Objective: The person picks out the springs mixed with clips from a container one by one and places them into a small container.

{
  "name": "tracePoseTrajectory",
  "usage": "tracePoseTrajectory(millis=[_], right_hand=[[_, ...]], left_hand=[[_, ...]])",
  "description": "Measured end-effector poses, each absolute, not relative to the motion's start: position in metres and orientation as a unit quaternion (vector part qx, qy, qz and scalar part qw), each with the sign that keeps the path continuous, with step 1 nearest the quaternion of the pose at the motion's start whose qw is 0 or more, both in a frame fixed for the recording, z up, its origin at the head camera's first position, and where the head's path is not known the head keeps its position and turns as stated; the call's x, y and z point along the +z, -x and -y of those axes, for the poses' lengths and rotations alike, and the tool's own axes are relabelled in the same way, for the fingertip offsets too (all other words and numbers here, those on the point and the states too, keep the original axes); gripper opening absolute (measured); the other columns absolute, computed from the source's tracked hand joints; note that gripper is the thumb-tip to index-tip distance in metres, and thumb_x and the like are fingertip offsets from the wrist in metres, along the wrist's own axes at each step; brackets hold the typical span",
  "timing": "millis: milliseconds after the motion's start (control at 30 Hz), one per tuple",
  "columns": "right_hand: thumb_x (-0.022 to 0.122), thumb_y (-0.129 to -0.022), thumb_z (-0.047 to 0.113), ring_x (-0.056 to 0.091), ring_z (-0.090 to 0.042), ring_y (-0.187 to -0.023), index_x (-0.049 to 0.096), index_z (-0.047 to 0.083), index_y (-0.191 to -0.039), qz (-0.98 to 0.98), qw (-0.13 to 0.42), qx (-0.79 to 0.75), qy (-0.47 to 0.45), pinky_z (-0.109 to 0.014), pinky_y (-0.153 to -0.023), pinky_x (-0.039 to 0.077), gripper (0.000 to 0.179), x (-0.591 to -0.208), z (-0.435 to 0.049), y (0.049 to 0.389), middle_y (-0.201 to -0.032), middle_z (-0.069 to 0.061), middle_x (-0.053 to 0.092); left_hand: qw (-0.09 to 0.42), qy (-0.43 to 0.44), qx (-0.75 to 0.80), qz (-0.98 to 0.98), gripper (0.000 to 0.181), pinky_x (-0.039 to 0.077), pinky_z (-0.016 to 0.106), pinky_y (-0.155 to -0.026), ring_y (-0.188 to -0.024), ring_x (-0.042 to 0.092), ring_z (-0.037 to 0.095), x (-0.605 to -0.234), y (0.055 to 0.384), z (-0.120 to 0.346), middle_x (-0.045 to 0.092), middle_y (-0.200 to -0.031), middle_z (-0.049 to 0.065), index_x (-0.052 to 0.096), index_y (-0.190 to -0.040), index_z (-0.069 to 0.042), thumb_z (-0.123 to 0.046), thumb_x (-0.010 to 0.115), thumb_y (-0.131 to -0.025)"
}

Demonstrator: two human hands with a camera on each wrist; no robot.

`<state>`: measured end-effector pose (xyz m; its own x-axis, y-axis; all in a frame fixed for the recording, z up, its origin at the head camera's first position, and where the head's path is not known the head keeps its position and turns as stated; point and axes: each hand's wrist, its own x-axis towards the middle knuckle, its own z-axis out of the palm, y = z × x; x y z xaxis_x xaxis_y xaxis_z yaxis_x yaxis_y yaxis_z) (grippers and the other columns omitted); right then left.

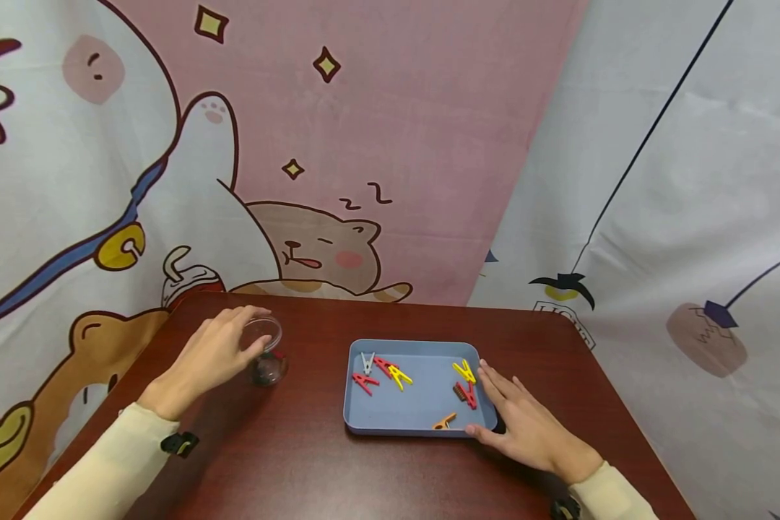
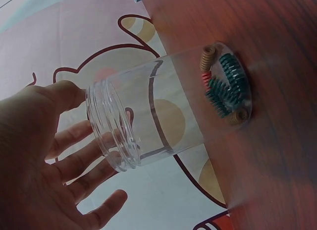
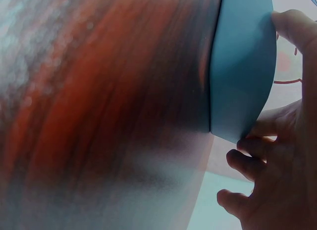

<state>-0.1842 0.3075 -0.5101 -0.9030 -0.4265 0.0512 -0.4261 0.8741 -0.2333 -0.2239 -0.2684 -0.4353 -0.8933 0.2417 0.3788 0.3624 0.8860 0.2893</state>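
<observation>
A clear open-mouthed jar (image 2: 171,108) stands upright on the table left of the tray. Green, tan and red coiled pieces (image 2: 233,84) lie at its bottom. My left hand (image 1: 216,350) reaches over the jar and holds its threaded rim between thumb and fingers. To the right is a shallow blue-grey tray (image 1: 416,404) with small clothespins: a grey one (image 1: 367,362), an orange one (image 1: 444,422), yellow ones (image 1: 399,376), red ones (image 1: 364,383) and a brown one (image 1: 458,392). My right hand (image 1: 533,426) rests at the tray's near right corner, thumb at the front rim, fingers extended along the right side.
The dark reddish-brown table (image 1: 299,462) carries the jar and the tray. Behind it hangs a cloth backdrop (image 1: 429,144) with cartoon animals, meeting the table's far edge. A dark band (image 1: 179,443) sits on the left wrist.
</observation>
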Motion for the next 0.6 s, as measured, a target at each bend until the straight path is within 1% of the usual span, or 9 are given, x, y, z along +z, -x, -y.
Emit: tracePoseTrajectory(millis=[267, 400, 600], right_hand=[[0.065, -0.102, 0.087, 0.044, -0.043, -0.174, 0.039, 0.005, -0.181, -0.968, 0.003, -0.123, 0.219, -0.077, -0.138, 0.032, 0.117, -0.5098, -0.3088, 0.1846, -0.193, -0.014, 0.033], [0.064, -0.102, 0.087, 0.044, -0.043, -0.174, 0.039, 0.004, -0.181, -0.968, 0.004, -0.123, 0.220, -0.077, -0.138, 0.032, 0.117, -0.5097, -0.3091, 0.1844, -0.193, -0.014, 0.033], [0.065, -0.102, 0.087, 0.044, -0.043, -0.174, 0.039, 0.004, -0.181, -0.967, 0.005, -0.125, 0.221, -0.077, -0.138, 0.032, 0.117, -0.5109, -0.3089, 0.1852, -0.193, -0.014, 0.033]], left_hand=[[0.180, 0.172, -0.179, 0.952, 0.044, 0.063, 0.069, -0.101, -0.124, 0.077, 0.044, -0.4354, 0.2252, 0.2673, 0.081, -0.140, 0.018, 0.075, -0.145, -0.011, -0.026, 0.087, -0.106], [0.184, 0.176, -0.177, 0.951, 0.043, 0.062, 0.070, -0.102, -0.125, 0.077, 0.045, -0.4338, 0.2246, 0.2661, 0.081, -0.140, 0.017, 0.075, -0.144, -0.011, -0.026, 0.087, -0.106], [0.187, 0.178, -0.177, 0.950, 0.044, 0.057, 0.074, -0.106, -0.127, 0.076, 0.045, -0.4280, 0.2229, 0.2589, 0.081, -0.140, 0.017, 0.075, -0.145, -0.012, -0.027, 0.087, -0.106]])
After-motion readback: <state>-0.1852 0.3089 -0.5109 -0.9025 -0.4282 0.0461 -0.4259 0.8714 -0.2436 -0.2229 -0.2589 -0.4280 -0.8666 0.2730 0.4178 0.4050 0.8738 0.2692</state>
